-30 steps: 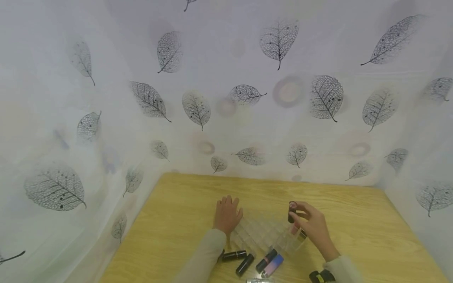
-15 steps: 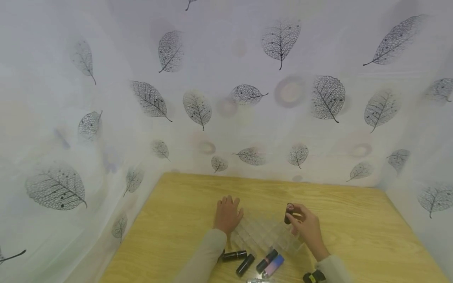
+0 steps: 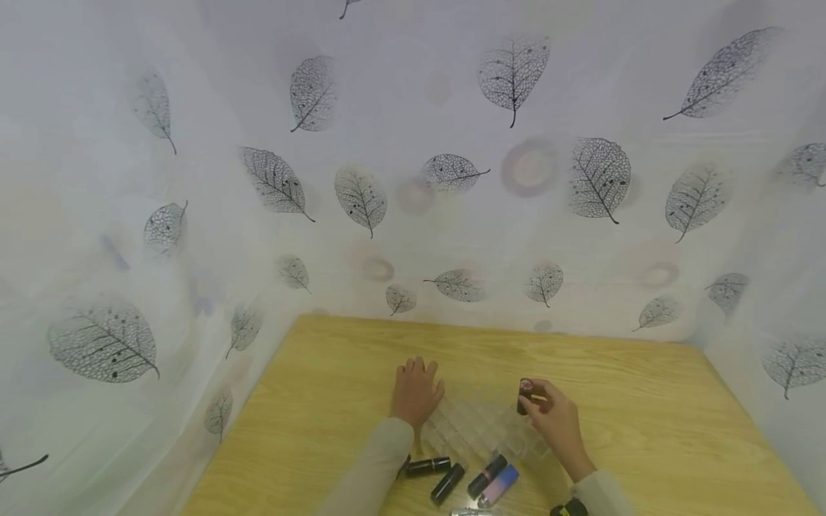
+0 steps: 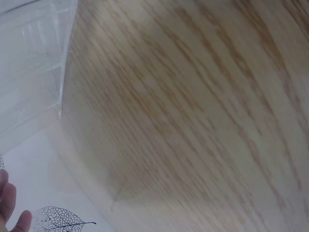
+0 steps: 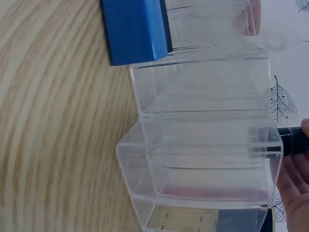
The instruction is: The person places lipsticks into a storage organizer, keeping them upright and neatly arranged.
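Observation:
A dark lipstick tube (image 3: 524,398) is pinched upright between the thumb and fingers of my right hand (image 3: 558,424), over the right back part of a clear compartment organizer (image 3: 474,423). In the right wrist view, one end of the lipstick tube (image 5: 291,141) overlaps the top of a clear compartment (image 5: 212,133). My left hand (image 3: 416,393) rests at the organizer's left back edge, fingers spread. Only the fingertips (image 4: 8,200) of that hand show in the left wrist view, beside the organizer's clear wall (image 4: 36,72).
In front of the organizer lie several tubes: two black ones (image 3: 429,466) (image 3: 447,484), a dark one (image 3: 487,476) and a blue-pink one (image 3: 499,485). A silvery item (image 3: 475,512) sits at the bottom edge. One compartment holds a gold-coloured piece (image 5: 181,218). Leaf-printed sheeting (image 3: 413,236) surrounds the table (image 3: 323,401).
My right hand has moved left and slightly down with the lipstick tube, over the organizer. My left hand stays in place.

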The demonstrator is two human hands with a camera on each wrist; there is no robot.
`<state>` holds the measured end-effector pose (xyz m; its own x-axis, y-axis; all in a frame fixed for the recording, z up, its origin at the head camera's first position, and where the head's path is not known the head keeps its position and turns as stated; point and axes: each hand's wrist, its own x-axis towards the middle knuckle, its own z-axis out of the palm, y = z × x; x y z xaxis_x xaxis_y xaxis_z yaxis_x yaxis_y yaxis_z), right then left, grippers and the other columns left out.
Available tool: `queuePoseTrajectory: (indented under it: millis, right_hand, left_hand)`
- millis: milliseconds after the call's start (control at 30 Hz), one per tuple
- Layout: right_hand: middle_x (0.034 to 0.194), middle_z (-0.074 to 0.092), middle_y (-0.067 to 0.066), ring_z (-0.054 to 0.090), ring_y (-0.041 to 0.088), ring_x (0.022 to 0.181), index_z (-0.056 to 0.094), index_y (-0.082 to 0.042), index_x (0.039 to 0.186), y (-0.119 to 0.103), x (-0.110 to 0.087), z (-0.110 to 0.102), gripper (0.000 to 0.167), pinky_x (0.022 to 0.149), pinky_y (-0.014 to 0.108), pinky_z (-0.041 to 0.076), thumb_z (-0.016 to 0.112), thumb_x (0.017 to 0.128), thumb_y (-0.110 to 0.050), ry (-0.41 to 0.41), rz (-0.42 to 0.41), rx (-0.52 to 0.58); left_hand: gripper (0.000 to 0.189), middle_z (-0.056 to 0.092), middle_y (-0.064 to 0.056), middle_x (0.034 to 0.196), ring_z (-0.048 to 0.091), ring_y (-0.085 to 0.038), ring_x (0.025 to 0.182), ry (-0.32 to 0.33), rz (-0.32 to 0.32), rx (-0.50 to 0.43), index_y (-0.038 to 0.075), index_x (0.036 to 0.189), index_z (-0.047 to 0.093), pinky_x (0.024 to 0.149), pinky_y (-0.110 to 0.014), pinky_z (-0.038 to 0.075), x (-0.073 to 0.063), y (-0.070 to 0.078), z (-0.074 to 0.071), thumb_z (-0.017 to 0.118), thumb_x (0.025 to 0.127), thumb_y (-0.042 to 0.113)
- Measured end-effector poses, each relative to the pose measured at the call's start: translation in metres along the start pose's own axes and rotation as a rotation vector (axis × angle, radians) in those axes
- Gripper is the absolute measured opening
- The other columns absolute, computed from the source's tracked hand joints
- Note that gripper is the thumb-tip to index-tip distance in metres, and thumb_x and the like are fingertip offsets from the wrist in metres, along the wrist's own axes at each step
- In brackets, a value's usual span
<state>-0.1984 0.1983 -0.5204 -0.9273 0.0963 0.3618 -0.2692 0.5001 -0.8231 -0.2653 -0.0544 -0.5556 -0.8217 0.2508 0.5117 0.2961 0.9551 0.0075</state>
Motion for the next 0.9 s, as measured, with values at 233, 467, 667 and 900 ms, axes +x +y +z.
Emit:
queuePoseTrajectory:
  millis: [233, 467, 667, 900]
  right_hand:
    - [0.096, 0.070, 0.014, 0.066, 0.003, 0.082, 0.064, 0.002, 0.101, 0.005, 0.001, 0.004, 0.031, 0.069, 0.022, 0.055, 0.073, 0.071, 0.006, 0.021, -0.080, -0.056]
    - [0.094, 0.070, 0.015, 0.070, 0.017, 0.077, 0.064, 0.001, 0.100, 0.006, -0.001, 0.004, 0.032, 0.065, 0.020, 0.054, 0.074, 0.070, 0.005, 0.015, -0.103, -0.099]
    - [0.092, 0.069, 0.012, 0.071, 0.022, 0.077, 0.064, 0.002, 0.099, 0.009, -0.002, 0.005, 0.033, 0.066, 0.016, 0.053, 0.074, 0.069, 0.007, -0.002, -0.119, -0.082]
    - [0.091, 0.069, 0.012, 0.070, 0.026, 0.079, 0.062, 0.003, 0.099, 0.008, -0.003, 0.005, 0.033, 0.067, 0.015, 0.053, 0.074, 0.069, 0.008, -0.021, -0.133, -0.110]
  left_hand:
    - [0.026, 0.056, -0.002, 0.085, 0.051, -0.018, 0.078, -0.024, -0.005, -0.004, 0.018, 0.101, 0.061, 0.071, -0.036, 0.042, 0.001, 0.000, -0.003, 0.060, 0.084, 0.038]
    - [0.025, 0.056, -0.002, 0.084, 0.051, -0.018, 0.078, -0.040, -0.009, -0.010, 0.017, 0.099, 0.061, 0.071, -0.035, 0.042, 0.001, 0.001, -0.010, 0.060, 0.084, 0.038]
    - [0.026, 0.055, -0.002, 0.084, 0.051, -0.018, 0.077, -0.032, -0.005, -0.003, 0.017, 0.099, 0.061, 0.070, -0.035, 0.042, 0.002, 0.001, -0.011, 0.061, 0.084, 0.038]
    - [0.026, 0.055, -0.002, 0.084, 0.051, -0.018, 0.077, -0.006, 0.009, 0.026, 0.018, 0.099, 0.061, 0.070, -0.035, 0.042, 0.001, 0.000, -0.007, 0.060, 0.083, 0.039]
